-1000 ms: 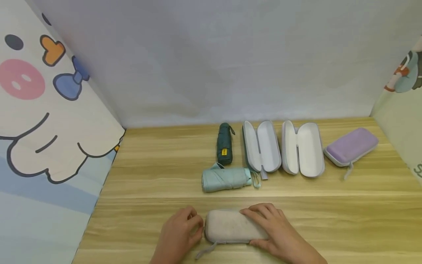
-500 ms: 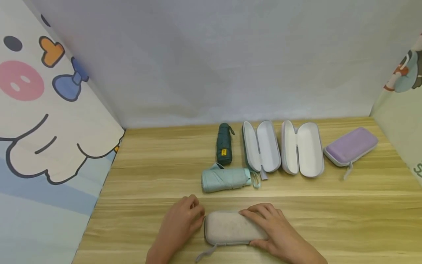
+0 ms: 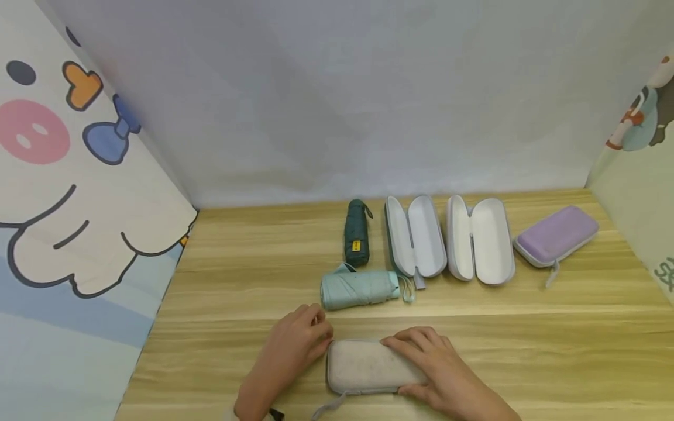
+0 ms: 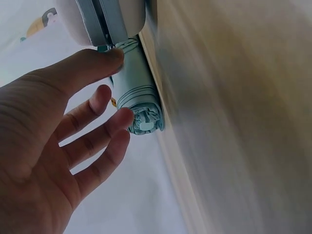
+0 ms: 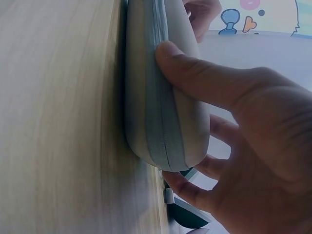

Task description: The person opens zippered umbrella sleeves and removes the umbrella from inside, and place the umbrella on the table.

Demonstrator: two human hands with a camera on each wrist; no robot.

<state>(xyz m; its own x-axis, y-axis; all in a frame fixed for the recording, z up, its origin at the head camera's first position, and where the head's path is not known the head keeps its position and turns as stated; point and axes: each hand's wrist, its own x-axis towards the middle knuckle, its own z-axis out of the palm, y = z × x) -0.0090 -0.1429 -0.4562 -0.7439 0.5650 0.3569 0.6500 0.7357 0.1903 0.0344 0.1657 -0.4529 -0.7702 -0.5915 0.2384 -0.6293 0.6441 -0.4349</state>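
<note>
A beige zipped glasses case (image 3: 368,367) lies closed near the table's front, its grey pull strap (image 3: 329,406) hanging off the near left corner. My right hand (image 3: 434,371) grips its right end, thumb on the near zipped side and fingers on the far side. At the case's far left corner is my left hand (image 3: 296,345). In the left wrist view, its thumb (image 4: 105,62) lies close by the case's zip band (image 4: 102,19), where a dark line runs between two grey edges. The other fingers are loosely bent, with nothing between them; whether the thumb touches the case I cannot tell.
Behind the case lie a light-green folded umbrella (image 3: 360,289) and a dark green one (image 3: 357,233). Two opened glasses cases with white insides, one dark green outside (image 3: 427,237) and one pale (image 3: 492,241), stand beside them. A closed purple case (image 3: 558,234) lies far right.
My left hand has moved away from me, past the case's left end to its far left corner. The right hand keeps its grip, and the case stays in place.
</note>
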